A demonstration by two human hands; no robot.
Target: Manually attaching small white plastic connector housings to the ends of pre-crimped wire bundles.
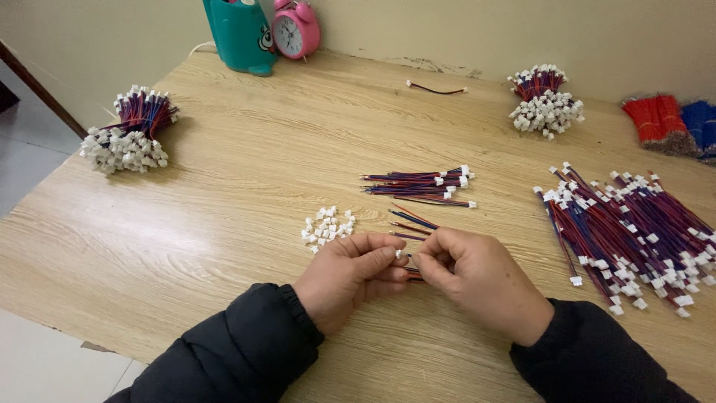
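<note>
My left hand pinches a small white connector at its fingertips. My right hand grips thin red and blue wires that fan out behind it, and its fingertips meet the connector. Both hands rest low on the wooden table. Just beyond the left hand lies a small heap of loose white connectors. A short row of finished wire leads lies farther back.
A large pile of wire leads spreads at the right. Tied bundles sit at the left and back right. Red and blue wire bunches, a pink alarm clock, a teal holder and one stray lead lie along the back.
</note>
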